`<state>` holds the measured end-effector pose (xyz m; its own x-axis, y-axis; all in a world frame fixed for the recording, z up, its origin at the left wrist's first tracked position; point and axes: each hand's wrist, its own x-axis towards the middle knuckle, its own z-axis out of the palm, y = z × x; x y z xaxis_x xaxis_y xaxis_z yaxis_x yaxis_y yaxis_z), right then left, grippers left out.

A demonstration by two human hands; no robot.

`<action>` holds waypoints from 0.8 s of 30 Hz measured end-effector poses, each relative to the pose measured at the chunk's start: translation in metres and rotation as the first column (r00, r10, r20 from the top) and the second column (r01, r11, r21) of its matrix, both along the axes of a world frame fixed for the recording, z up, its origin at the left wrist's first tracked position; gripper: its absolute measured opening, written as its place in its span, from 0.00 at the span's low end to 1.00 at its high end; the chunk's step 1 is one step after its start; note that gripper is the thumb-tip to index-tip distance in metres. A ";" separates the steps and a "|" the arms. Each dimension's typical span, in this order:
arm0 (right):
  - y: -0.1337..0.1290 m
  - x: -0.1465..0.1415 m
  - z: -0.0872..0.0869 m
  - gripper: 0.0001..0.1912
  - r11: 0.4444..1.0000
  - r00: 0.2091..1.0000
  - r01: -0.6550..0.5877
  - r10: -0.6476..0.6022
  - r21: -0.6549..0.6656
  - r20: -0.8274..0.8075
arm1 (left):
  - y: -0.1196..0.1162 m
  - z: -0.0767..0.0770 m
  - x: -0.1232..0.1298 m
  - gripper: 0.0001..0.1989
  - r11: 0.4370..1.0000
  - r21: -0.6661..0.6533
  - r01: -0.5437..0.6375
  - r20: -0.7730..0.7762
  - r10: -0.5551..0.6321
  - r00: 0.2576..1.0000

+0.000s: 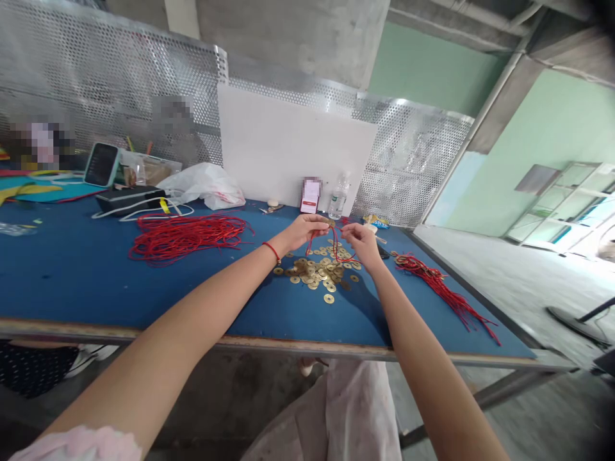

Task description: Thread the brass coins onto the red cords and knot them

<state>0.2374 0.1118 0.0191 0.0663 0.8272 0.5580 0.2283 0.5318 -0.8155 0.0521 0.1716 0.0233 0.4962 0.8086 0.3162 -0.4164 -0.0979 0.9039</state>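
My left hand [307, 230] pinches a brass coin [330, 223] above the blue table, with red cord hanging from it. Close by on the right, my right hand [359, 242] has its fingers closed on the red cord [335, 246], which loops down between the two hands. Below them lies a loose pile of brass coins [317, 272] with holes in the middle. A big bundle of red cords [187, 237] rests left of my left forearm. Right of my right forearm, more red cords [446, 294] lie with coins at their upper end.
Behind my hands a phone [311, 195] and a plastic bottle [339, 198] stand by a white board [293, 141]. Further left are a white plastic bag [206, 184], a black box [129, 198] and another phone [102, 164]. The table's front edge [288, 344] runs below my forearms.
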 end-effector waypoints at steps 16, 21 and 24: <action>-0.004 -0.004 0.000 0.04 0.992 0.989 -0.128 0.128 -0.005 0.077 | -0.004 -0.005 0.003 0.11 0.989 0.141 0.035 -0.167 -0.011 0.986; -0.007 -0.006 0.002 0.07 0.987 0.988 -0.141 0.146 -0.079 0.048 | -0.008 -0.003 0.007 0.09 0.988 0.153 -0.012 -0.190 0.041 0.981; -0.007 -0.007 0.000 0.08 0.992 0.989 -0.111 0.116 -0.058 0.092 | -0.011 -0.001 0.008 0.08 0.982 0.189 -0.023 -0.229 0.067 0.971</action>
<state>0.2302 0.1053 0.0186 -0.0812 0.8544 0.5132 0.2463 0.5161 -0.8203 0.0598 0.1606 0.0221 0.5388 0.7703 0.3411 -0.1871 -0.2854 0.9400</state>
